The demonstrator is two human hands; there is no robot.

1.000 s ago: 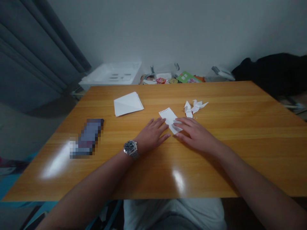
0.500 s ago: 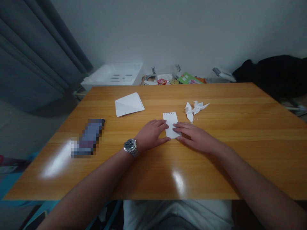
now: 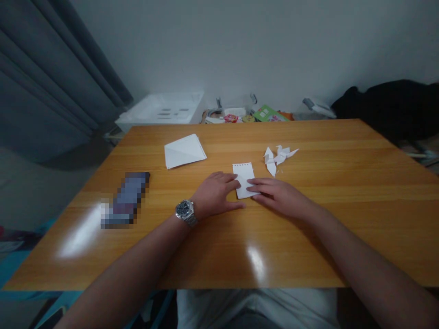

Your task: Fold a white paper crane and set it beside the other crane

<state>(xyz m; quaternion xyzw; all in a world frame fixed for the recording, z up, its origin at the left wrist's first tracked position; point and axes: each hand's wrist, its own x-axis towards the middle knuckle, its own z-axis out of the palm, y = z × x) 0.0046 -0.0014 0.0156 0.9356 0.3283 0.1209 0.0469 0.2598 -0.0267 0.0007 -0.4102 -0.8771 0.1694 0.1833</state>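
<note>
A small white sheet of paper (image 3: 244, 172) with a perforated top edge lies flat on the wooden table. My left hand (image 3: 216, 194), with a metal watch (image 3: 185, 210) on its wrist, rests its fingertips on the sheet's left edge; its thumb is spread away, below the bottom edge. From the other side, the fingers of my right hand (image 3: 279, 196) lie stretched over the sheet's right part. Neither hand grips anything. Just beyond the right hand are folded paper birds (image 3: 281, 154), with tiny paper scraps beside them.
A stack of white paper (image 3: 185, 151) lies at the back left. The pixelated phone-like object (image 3: 128, 198) is on the left. Behind the table (image 3: 219, 246) are a white plastic tray (image 3: 164, 107), a green packet (image 3: 269, 113) and dark cloth (image 3: 387, 107).
My left thumb has moved off the sheet's bottom edge, down toward me. My right thumb has drawn in under the fingers. The sheet stays in place.
</note>
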